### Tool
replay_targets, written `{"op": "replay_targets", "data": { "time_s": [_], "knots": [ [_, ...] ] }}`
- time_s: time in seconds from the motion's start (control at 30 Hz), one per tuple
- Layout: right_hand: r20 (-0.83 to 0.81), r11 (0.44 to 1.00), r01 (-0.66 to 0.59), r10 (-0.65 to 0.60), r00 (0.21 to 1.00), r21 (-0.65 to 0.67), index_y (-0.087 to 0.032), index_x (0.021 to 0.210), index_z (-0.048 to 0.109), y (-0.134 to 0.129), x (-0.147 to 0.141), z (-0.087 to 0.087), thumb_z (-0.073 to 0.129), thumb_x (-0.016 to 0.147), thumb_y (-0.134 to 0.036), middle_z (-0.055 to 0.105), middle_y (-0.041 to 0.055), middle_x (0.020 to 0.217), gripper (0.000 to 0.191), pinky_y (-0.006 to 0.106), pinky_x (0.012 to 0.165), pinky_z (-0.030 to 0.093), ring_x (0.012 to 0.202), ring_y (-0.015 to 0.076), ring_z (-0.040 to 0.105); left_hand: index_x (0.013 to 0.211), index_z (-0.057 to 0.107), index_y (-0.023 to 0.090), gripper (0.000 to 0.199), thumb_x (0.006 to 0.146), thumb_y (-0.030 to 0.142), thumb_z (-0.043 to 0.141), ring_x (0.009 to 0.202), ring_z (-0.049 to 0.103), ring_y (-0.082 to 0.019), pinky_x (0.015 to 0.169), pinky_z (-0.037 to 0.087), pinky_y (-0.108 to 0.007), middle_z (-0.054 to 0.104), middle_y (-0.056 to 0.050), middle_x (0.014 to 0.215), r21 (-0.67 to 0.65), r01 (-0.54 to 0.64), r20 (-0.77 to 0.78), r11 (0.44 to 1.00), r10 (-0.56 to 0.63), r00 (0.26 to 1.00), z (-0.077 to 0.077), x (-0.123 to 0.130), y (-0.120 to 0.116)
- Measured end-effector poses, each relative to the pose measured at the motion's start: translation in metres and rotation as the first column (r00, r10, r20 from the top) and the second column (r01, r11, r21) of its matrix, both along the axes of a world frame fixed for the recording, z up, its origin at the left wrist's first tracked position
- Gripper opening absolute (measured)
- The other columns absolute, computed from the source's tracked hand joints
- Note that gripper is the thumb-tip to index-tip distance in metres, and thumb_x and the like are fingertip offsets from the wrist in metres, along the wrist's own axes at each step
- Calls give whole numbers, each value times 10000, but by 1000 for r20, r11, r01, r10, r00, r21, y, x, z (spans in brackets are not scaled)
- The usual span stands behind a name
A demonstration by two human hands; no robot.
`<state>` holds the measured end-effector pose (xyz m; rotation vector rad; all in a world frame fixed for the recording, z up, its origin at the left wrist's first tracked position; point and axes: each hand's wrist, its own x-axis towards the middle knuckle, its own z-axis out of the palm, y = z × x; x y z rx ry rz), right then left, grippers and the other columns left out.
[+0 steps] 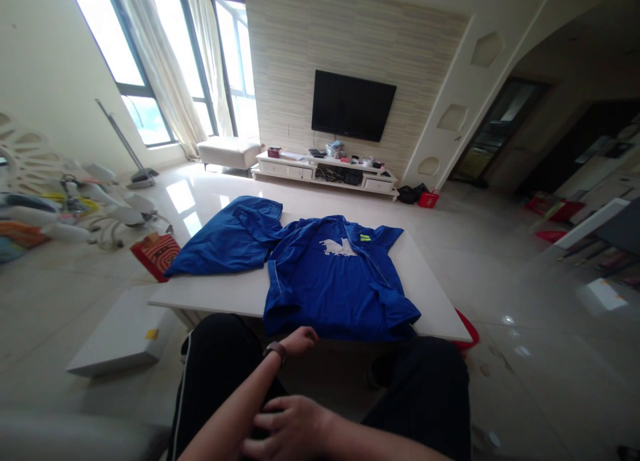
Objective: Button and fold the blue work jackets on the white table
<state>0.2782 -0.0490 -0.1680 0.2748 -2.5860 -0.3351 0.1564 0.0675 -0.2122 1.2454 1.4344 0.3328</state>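
Observation:
A blue short-sleeved shirt (330, 284) lies spread on the white table, its front edge hanging over the near side. It has a white print and a small yellow-green patch. A second blue garment (225, 238) lies to its left, partly over the table's left edge. My left hand (299, 341), with a dark watch (275, 352) on the wrist, is just in front of the shirt's lower hem, its fingers loosely curled with nothing visible in them. My right hand (293, 426) is at my left forearm, fingers apart and holding nothing.
The white table (435, 294) stands before my knees. A white box (123, 331) and a red patterned bag (159, 253) are on the floor at left. A red container (467, 331) shows beneath the table's right edge. A TV cabinet (325, 171) stands by the far wall.

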Motion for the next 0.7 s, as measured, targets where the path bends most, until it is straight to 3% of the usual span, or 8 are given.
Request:
{"op": "replay_targets", "data": {
  "time_s": [0.1,0.17,0.27,0.37,0.47,0.57,0.63,0.7],
  "knots": [
    [103,997,81,-79,992,-19,-373,1347,606,25,14,0,552,982,-342,659,-75,1340,370,273,899,523,1099,128,609,1096,609,180,294,802,188,595,665,613,-139,674,501,-250,545,32,686,-86,-214,159,973,226,961,1,-4,7],
    [92,990,143,-140,986,-22,-286,1362,616,31,22,9,538,988,-333,633,-26,1392,385,286,943,519,1176,146,589,1072,582,191,241,831,203,589,603,558,-105,661,490,-231,479,57,663,-139,-343,247,929,367,897,2,-7,9],
    [-15,994,104,-104,994,-31,-333,1410,591,14,17,25,527,999,-389,551,-71,1501,420,290,1065,477,1366,173,484,1021,575,200,233,810,228,669,547,500,-74,622,465,-215,459,73,676,-231,-469,353,852,523,776,5,-6,10],
    [-82,1000,-9,8,997,-2,-452,1351,598,-11,-3,22,540,1011,-466,565,-138,1460,345,247,1096,445,1372,139,468,1032,588,193,289,771,175,711,548,502,-63,609,464,-204,495,65,721,-323,-538,434,779,627,647,8,-4,8],
    [-122,999,-52,53,991,10,-485,1252,627,-8,-13,3,564,996,-434,622,-157,1342,269,226,1039,465,1271,114,524,1057,592,183,274,799,103,639,533,492,-62,607,480,-202,488,63,712,-407,-580,465,705,707,533,13,-5,7],
    [-74,998,56,-58,996,-23,-429,1253,631,21,-3,-10,578,934,-350,643,-106,1314,333,264,890,517,1191,146,563,1038,585,181,231,839,66,565,501,466,-64,580,475,-198,454,69,673,-467,-613,467,637,767,441,17,-9,8],
    [4,990,139,-139,990,-23,-362,1269,632,36,8,-6,569,925,-320,640,-53,1334,352,271,821,519,1167,158,571,1014,576,184,213,852,50,536,484,453,-63,558,463,-191,442,71,658,-490,-633,465,599,794,391,18,-12,8],
    [24,990,143,-143,989,-9,-315,1264,644,34,12,6,544,954,-334,621,-29,1372,326,272,870,520,1228,166,547,996,571,186,203,856,45,530,473,448,-62,539,452,-186,446,70,655,-507,-648,463,569,814,352,18,-13,9]
  ]
}}
